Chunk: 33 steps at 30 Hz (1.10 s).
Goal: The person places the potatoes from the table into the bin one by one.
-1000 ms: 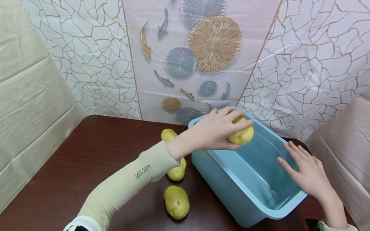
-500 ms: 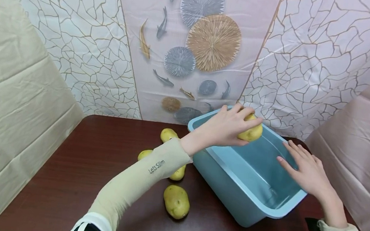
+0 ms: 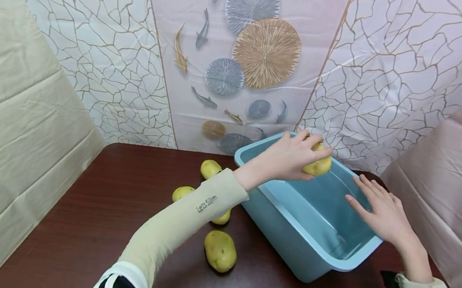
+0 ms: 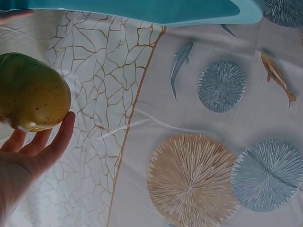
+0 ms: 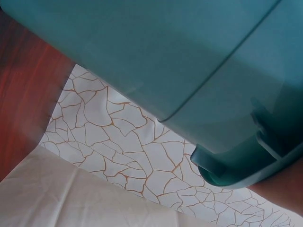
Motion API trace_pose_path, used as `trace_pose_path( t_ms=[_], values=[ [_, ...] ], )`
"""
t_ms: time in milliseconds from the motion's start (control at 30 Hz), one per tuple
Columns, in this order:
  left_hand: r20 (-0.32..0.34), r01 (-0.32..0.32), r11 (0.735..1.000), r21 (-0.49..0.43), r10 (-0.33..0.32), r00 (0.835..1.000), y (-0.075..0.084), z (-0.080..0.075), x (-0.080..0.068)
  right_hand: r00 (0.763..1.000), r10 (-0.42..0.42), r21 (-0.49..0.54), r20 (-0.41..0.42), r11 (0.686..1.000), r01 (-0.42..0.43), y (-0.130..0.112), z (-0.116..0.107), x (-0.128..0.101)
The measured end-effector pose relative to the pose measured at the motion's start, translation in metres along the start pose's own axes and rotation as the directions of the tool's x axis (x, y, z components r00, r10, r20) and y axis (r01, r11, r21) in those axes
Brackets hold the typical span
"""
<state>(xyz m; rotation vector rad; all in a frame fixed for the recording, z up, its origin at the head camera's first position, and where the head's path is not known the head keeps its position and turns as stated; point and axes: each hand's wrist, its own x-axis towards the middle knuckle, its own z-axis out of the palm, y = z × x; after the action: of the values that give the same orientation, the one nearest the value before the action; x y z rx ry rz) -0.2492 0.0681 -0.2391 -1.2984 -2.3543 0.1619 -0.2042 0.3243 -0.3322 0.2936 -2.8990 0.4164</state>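
My left hand [image 3: 290, 157] grips a yellow potato [image 3: 318, 162] from above, over the far part of a blue plastic tub [image 3: 289, 234]. In the left wrist view the fingers curl under the speckled potato [image 4: 35, 94], and its left end is cut off by the frame. Across the tub's right rim lies my right hand [image 3: 384, 212], its fingers fairly straight and reaching over the inside. The right wrist view shows mostly the tub's outer wall [image 5: 142, 56]. Left of the tub, several potatoes [image 3: 220, 252] lie on the table, two partly hidden by my left sleeve.
The dark reddish-brown table [image 3: 79, 222] carries the tub at its right side. A patterned cloth backdrop [image 3: 239, 69] hangs behind the table's far edge. Plain cloth stands along the left [image 3: 18, 117] and the right [image 3: 452, 172].
My left hand has moved right with the potato, further over the tub. More of the middle potatoes is covered by the sleeve. The right hand and the tub stay in place.
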Motion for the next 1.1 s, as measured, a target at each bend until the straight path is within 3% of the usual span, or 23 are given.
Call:
trace_pose_path(
  t_ms=[600, 800, 1000, 1100],
  values=[
    [0.064, 0.024, 1.000, -0.007, -0.024, 0.998, 0.0005, 0.0041, 0.0061, 1.000, 0.004, 0.006, 0.003, 1.000, -0.004, -0.0002, 0.0000, 0.0002],
    [0.051, 0.020, 1.000, -0.005, -0.020, 0.999, 0.0010, 0.0055, 0.0054, 1.000, 0.011, 0.008, 0.005, 1.000, -0.011, -0.0004, -0.0002, 0.0002],
    [-0.006, 0.011, 1.000, 0.020, -0.011, 1.000, -0.0009, 0.0034, 0.0028, 1.000, 0.006, -0.005, 0.001, 1.000, -0.006, -0.0008, 0.0000, 0.0000],
    [0.002, 0.011, 1.000, 0.026, -0.011, 1.000, -0.0014, 0.0031, 0.0010, 1.000, -0.002, -0.013, -0.003, 1.000, 0.002, -0.0011, 0.0003, -0.0002]
  ],
)
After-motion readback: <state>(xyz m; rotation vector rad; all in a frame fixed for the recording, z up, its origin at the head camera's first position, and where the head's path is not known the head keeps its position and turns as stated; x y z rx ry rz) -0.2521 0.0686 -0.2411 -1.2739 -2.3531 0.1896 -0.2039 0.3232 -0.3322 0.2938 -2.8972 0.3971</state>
